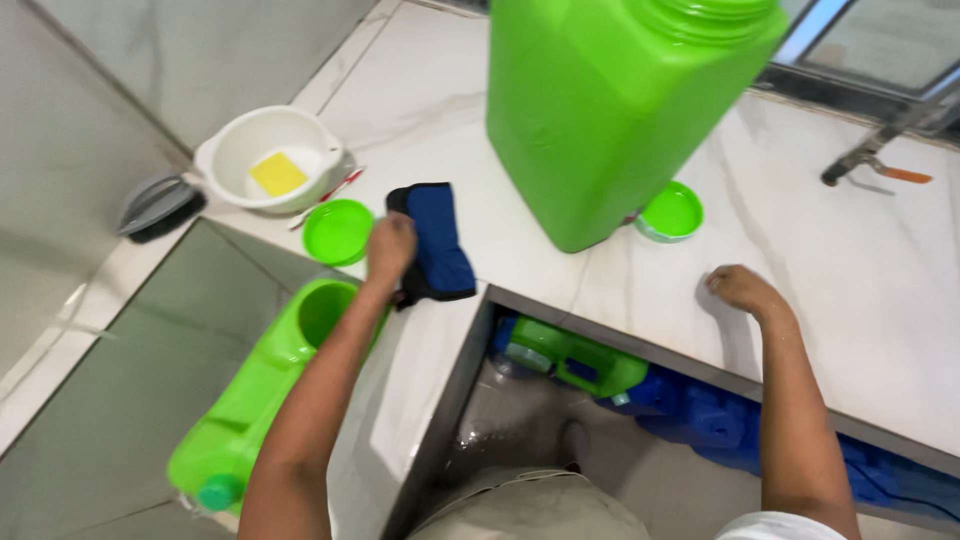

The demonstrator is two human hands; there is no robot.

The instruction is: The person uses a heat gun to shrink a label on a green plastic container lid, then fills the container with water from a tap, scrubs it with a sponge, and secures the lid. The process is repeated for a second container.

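- The left hand (390, 247) was closed on a blue and black cloth (435, 242), its grip holding the cloth's left edge.
- The cloth lay flat on the white marble counter (850, 270), near the counter's inner corner.
- The right hand (745, 290) rested on the counter with its fingers curled down. Its grip held nothing.
- The two hands were well apart, with the cloth near the left one only.
- A big green jug (610, 110) stood on the counter, far from the person, between the two hands.
- A small green lid (671, 212) lay just beside the jug, on its right side, near the bottom.
- Another green lid (338, 231) lay just left of the cloth.
- A white bowl (245, 150) sat at the far left of the counter, with a yellow sponge (278, 174) inside it.
- A grey scoop (158, 205) lay left of the bowl.
- A second green jug (255, 400) lay on its side in the grey sink (120, 400) at the left, its open mouth facing the counter.
- Below the counter was a shelf space with another green jug (575, 362) and blue things (720, 415) beside it.
- A metal tool with an orange tip (880, 165) lay at the far right.
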